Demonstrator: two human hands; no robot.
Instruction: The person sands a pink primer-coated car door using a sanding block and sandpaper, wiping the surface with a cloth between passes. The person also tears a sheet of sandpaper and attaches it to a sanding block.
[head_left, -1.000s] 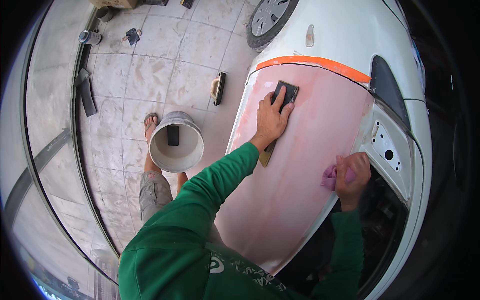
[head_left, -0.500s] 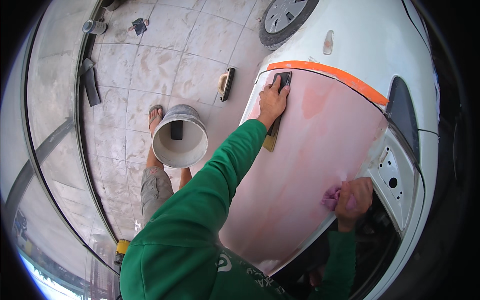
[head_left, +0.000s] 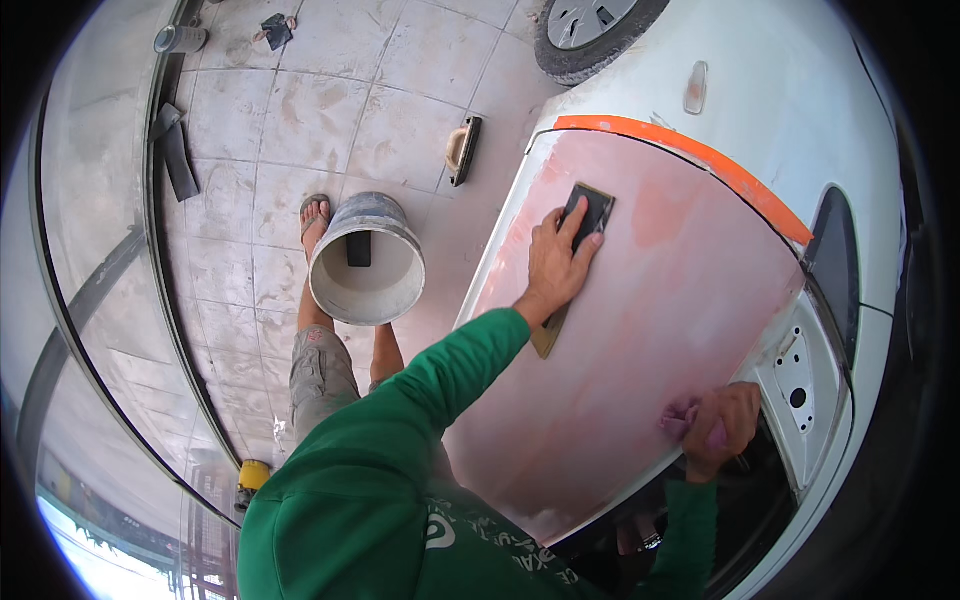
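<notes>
My left hand lies over a long dark sanding block, fingers along its top. The block rests on the door panel, which is coated in dull pink and whitish filler or primer. Tan sandpaper shows at the block's near end, below my wrist. At the panel's window edge, my right hand is closed round a bunched pink cloth. The cloth touches the panel; part of it is hidden in my fingers.
Orange tape borders the panel's far edge, beside the white car body and wheel. On the tiled floor stand a bucket with cloudy water and a dark block inside, and a handled sanding block. Glass panes line the left.
My left hand has slid the sanding block away from the orange tape, toward me and the panel's middle. My right hand stays at the window edge with the cloth. The view has shifted slightly.
</notes>
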